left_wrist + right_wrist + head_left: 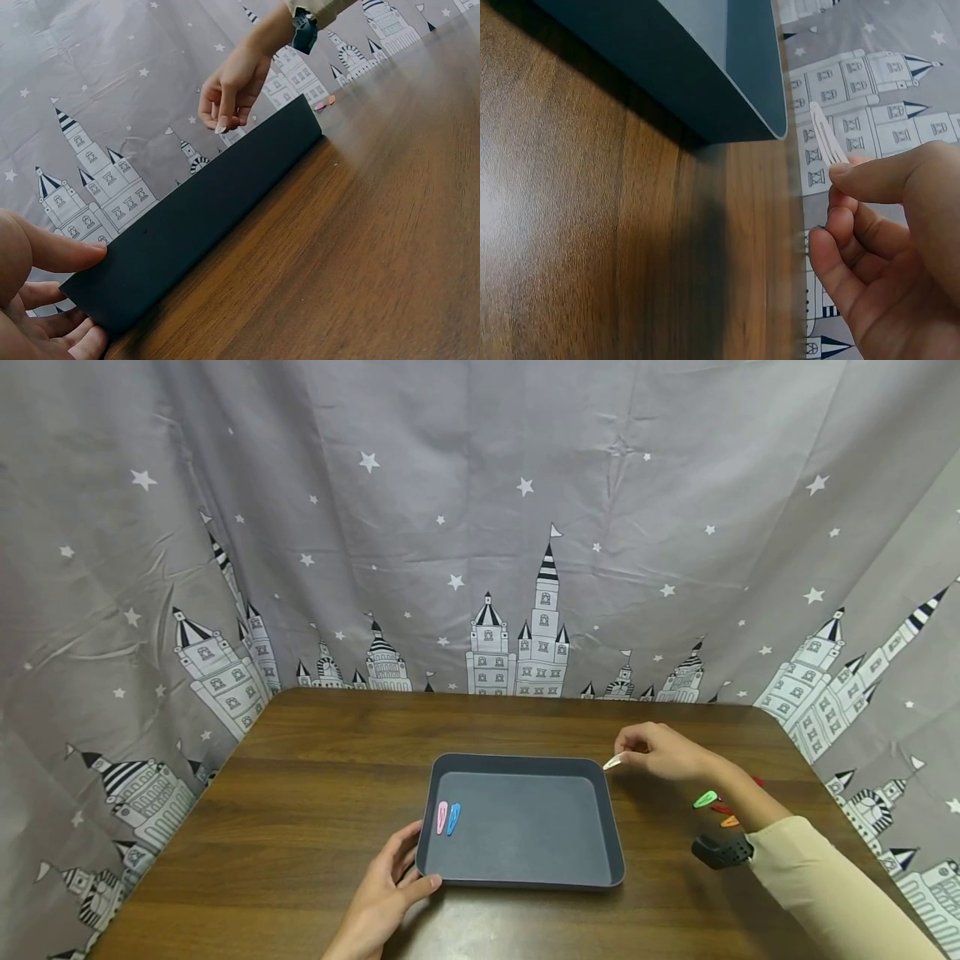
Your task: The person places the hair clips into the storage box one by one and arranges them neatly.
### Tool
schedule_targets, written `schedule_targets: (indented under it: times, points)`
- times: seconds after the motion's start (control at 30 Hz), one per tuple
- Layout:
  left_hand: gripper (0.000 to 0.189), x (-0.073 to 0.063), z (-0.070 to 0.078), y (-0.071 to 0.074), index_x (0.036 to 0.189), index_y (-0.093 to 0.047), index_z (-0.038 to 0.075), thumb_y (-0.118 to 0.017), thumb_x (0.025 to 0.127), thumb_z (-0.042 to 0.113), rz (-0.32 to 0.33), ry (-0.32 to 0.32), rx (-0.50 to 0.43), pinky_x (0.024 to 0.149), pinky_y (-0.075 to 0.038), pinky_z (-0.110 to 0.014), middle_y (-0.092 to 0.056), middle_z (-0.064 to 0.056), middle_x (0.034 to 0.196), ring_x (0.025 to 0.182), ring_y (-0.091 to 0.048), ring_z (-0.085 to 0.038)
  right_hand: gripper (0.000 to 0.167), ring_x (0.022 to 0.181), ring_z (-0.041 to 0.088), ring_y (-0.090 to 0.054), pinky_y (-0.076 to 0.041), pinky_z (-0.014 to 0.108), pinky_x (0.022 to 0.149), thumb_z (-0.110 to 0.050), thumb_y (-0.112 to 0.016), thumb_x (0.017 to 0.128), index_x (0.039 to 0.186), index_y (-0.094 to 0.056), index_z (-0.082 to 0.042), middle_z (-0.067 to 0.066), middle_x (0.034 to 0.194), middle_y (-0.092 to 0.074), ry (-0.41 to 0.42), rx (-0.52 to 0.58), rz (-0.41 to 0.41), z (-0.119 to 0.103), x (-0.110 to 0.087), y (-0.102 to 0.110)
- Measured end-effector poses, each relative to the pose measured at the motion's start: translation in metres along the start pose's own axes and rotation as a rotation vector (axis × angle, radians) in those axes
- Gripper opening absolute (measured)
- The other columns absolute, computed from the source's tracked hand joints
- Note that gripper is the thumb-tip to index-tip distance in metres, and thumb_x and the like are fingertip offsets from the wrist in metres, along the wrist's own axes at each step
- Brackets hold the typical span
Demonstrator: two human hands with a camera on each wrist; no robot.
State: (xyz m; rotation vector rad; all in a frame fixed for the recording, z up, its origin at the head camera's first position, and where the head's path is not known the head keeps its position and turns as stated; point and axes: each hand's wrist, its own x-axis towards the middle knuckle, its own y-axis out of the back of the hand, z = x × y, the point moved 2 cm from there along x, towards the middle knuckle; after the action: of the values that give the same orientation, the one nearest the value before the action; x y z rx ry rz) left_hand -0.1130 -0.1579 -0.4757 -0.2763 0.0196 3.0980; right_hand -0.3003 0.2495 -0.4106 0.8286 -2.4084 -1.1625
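A dark grey rectangular tray [525, 827] lies on the wooden table. My left hand [386, 885] grips its near left corner, thumb on the front wall and fingers along the side, as the left wrist view also shows. Inside the tray, at its left, a pink hair clip [442, 817] and a blue hair clip [453, 818] lie side by side. Between thumb and fingertips my right hand [663, 752] pinches a white hair clip [826, 136], just outside the tray's far right corner. The clip's narrow end points away from the thumb in the right wrist view.
Right of the tray, partly under my right forearm, lie several more hair clips, among them a green clip [705, 799] and an orange clip [730, 821]. A grey curtain [465, 527] printed with castles and stars hangs behind the table [322, 777].
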Motion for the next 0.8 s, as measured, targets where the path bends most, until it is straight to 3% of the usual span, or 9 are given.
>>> schedule_targets:
  times: [0.43, 0.6, 0.8]
  points:
    - [0.078, -0.001, 0.0, 0.0, 0.156, -0.035, 0.0, -0.073, 0.088, -0.008, -0.002, 0.0, -0.005, 0.112, -0.043, -0.052, -0.038, -0.032, 0.156, 0.144, -0.035, -0.048, 0.011, 0.068, 0.011, -0.049, -0.039, 0.026, 0.06, -0.001, -0.068, 0.096, 0.088, -0.067, -0.007, 0.002, 0.075, -0.061, 0.05, 0.005, -0.032, -0.013, 0.009, -0.008]
    - [0.078, 0.0, 0.001, -0.001, 0.156, -0.035, -0.001, -0.073, 0.088, -0.008, -0.001, -0.002, 0.002, 0.114, -0.04, -0.053, -0.038, -0.032, 0.156, 0.145, -0.034, -0.048, 0.01, 0.067, 0.01, -0.049, -0.04, 0.025, 0.059, -0.004, -0.069, 0.097, 0.087, -0.068, -0.007, -0.002, 0.073, -0.059, 0.072, 0.015, -0.055, -0.018, 0.015, -0.012]
    - [0.077, -0.002, 0.002, -0.001, 0.156, -0.036, 0.0, -0.073, 0.088, -0.01, 0.004, 0.005, -0.013, 0.111, -0.044, -0.052, -0.039, -0.032, 0.155, 0.144, -0.036, -0.047, 0.011, 0.065, 0.009, -0.049, -0.04, 0.025, 0.058, -0.002, -0.067, 0.097, 0.088, -0.069, -0.008, -0.006, 0.071, -0.058, 0.095, 0.013, -0.072, -0.027, 0.021, -0.015]
